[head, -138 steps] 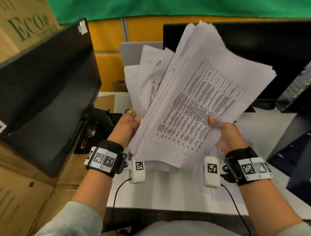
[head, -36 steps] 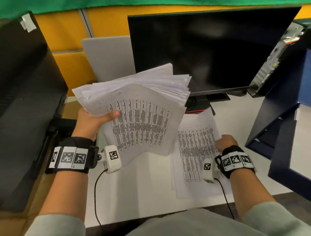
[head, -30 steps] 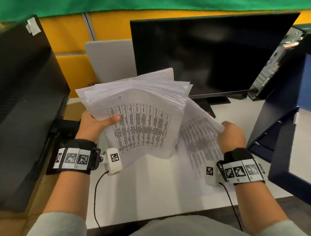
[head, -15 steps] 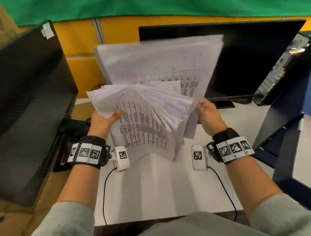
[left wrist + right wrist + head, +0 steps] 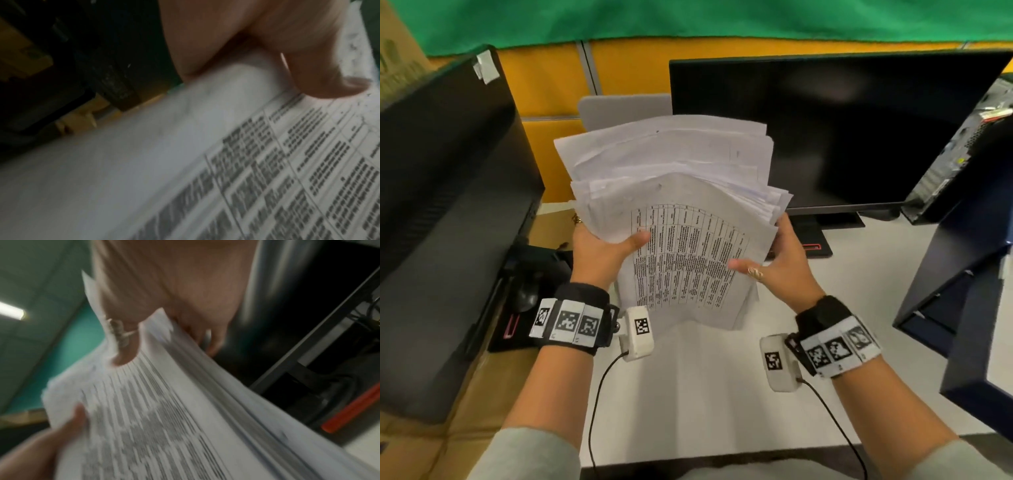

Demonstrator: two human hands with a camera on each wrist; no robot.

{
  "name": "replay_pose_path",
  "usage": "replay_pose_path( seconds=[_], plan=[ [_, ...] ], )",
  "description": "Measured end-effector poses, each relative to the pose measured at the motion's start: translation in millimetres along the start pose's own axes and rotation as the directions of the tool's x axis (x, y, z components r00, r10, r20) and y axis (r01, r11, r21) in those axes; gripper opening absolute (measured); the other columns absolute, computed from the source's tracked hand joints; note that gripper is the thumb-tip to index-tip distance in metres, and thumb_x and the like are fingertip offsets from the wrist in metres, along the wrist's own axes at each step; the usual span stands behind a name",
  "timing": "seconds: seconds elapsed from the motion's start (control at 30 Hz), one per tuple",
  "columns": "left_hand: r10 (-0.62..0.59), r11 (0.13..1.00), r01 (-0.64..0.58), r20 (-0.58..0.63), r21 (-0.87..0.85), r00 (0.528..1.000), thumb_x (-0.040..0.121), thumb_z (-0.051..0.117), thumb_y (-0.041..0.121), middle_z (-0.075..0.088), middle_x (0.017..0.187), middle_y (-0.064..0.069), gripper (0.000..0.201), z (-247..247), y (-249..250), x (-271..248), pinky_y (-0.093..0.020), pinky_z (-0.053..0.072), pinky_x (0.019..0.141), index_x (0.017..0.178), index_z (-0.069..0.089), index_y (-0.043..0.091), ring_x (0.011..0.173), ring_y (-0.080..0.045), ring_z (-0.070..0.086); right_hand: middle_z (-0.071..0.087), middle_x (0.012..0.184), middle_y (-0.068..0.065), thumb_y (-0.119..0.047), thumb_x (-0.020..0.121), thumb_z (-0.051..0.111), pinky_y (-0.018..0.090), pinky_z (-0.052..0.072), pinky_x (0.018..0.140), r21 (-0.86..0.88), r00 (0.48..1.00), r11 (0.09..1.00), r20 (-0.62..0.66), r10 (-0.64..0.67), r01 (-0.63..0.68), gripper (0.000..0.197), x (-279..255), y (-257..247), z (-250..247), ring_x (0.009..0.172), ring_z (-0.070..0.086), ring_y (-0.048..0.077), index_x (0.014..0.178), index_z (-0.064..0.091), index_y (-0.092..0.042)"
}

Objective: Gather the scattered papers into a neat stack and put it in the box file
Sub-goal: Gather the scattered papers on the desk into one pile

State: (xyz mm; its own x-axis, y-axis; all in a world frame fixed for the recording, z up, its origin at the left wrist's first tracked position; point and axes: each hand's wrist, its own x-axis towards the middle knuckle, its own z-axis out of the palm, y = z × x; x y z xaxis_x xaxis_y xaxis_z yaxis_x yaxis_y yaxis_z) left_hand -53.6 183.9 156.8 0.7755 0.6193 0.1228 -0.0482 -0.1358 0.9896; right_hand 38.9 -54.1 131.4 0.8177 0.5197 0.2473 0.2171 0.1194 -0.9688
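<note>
The left hand [image 5: 599,251] is clamped on the left edge of the thick, uneven stack of white printed paper sheets [image 5: 681,219], thumb laid across the top pg, fingers hidden underneath. In the left wrist view the thumb is seen pressed flat onto the printed table of the top sheet [image 5: 267,162]. The right hand [image 5: 780,265] is closed on the stack's right edge, ringed thumb on top, fingers curled under; the same grip shows in the right wrist view [image 5: 164,308], though blurred. The stack is held between both hands, lifted off the white surface [image 5: 705,394] and tilted w/ its far end raised; edges are fanned and not squared, esp. at the top and right.

A dark blue box file [image 5: 969,301] is seen at the right edge of the head view, well apart from the stack, apparently standing open. A black monitor [image 5: 825,137] is stood behind the stack, approx. centre-right. Another black flat panel [image 5: 441,222] is leaned at the left, over brown cardboard [image 5: 431,445].
</note>
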Motion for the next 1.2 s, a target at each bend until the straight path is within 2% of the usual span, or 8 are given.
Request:
replay_pose_path(
  seconds=[0.13,0.23,0.4,0.53,0.7,0.87,1.07,1.2],
  plan=[
    [0.038,0.999,-0.042,0.103,0.035,0.994,0.069,0.074,0.005,0.068,0.096,0.009,0.039,-18.7,5.4,-5.5,-0.044,0.054,0.086,0.092,0.058,0.033,0.095,-0.010,0.066,0.065,0.114,0.010,-0.023,0.056,0.085,0.045,0.055,0.086,0.100,0.992,0.988,-0.030,0.120,-0.116,0.072,9.5,13.9,3.6,0.106,0.064,0.022,0.119,0.054,-0.009],
    [0.071,0.995,-0.084,0.215,0.051,0.974,0.070,0.077,0.008,0.064,0.115,0.000,0.061,-25.1,9.1,-5.4,-0.044,0.054,0.089,0.122,0.049,0.020,0.108,-0.012,0.063,0.069,0.109,0.001,-0.017,0.057,0.079,0.035,0.055,0.083,0.191,0.983,0.966,0.075,0.165,-0.176,0.065,15.0,26.3,2.7,0.108,0.063,0.021,0.118,0.056,-0.017],
    [0.180,0.980,-0.192,0.161,0.059,0.970,0.065,0.078,0.001,0.046,0.130,0.002,0.094,-10.7,10.8,-5.2,-0.015,0.049,0.090,0.137,0.022,0.022,0.119,-0.005,0.050,0.068,0.111,0.003,-0.004,0.058,0.083,0.045,0.051,0.093,0.098,0.955,0.950,0.038,0.295,-0.297,0.060,13.3,40.5,8.6,0.105,0.065,0.015,0.111,0.060,-0.020],
    [-0.068,0.988,0.043,0.167,0.149,0.984,0.066,0.078,0.006,0.063,0.108,0.008,0.054,-6.8,-8.7,-6.6,-0.039,0.051,0.094,0.112,0.055,0.024,0.101,-0.001,0.060,0.067,0.112,0.007,0.010,0.066,0.075,0.044,0.052,0.090,0.102,0.942,0.936,0.031,0.334,-0.336,0.053,14.6,45.2,9.0,0.102,0.066,0.016,0.110,0.060,-0.017],
    [-0.038,0.999,0.038,0.069,-0.005,0.997,0.067,0.077,-0.001,0.066,0.093,0.016,0.047,16.5,-7.4,-12.9,-0.010,0.052,0.069,0.092,0.059,0.034,0.083,0.013,0.064,0.068,0.104,-0.001,0.012,0.067,0.072,0.035,0.055,0.087,0.089,0.962,0.960,-0.040,0.268,-0.264,0.049,18.2,30.3,-1.6,0.095,0.068,0.008,0.103,0.062,-0.020],
    [0.022,0.999,-0.015,0.172,-0.038,0.985,0.064,0.077,-0.002,0.071,0.092,0.022,0.050,27.5,1.4,-16.1,-0.010,0.052,0.070,0.100,0.060,0.029,0.092,0.006,0.065,0.072,0.102,-0.008,0.001,0.061,0.080,0.022,0.056,0.078,0.080,0.977,0.974,0.049,0.208,-0.212,0.059,9.0,4.3,-36.1,0.100,0.066,0.008,0.115,0.060,-0.014],
    [-0.008,1.000,-0.001,0.311,0.029,0.950,0.053,0.080,0.021,0.069,0.103,0.022,0.056,30.8,5.0,-8.7,-0.027,0.054,0.088,0.103,0.062,0.038,0.104,-0.003,0.063,0.060,0.121,0.008,-0.035,0.049,0.088,0.032,0.055,0.080,0.139,0.999,0.989,-0.002,0.054,-0.053,0.086,0.1,-25.8,-48.0,0.113,0.059,0.025,0.124,0.052,-0.012],
    [0.016,1.000,-0.023,0.354,0.015,0.935,0.054,0.083,0.023,0.067,0.111,0.012,0.068,30.5,9.1,1.0,-0.027,0.055,0.087,0.117,0.057,0.024,0.107,-0.006,0.061,0.063,0.110,-0.005,-0.037,0.046,0.088,0.028,0.055,0.074,0.156,0.998,0.987,0.061,0.024,-0.033,0.089,7.1,-50.6,-46.8,0.103,0.063,0.018,0.124,0.045,-0.030]
  ],
)
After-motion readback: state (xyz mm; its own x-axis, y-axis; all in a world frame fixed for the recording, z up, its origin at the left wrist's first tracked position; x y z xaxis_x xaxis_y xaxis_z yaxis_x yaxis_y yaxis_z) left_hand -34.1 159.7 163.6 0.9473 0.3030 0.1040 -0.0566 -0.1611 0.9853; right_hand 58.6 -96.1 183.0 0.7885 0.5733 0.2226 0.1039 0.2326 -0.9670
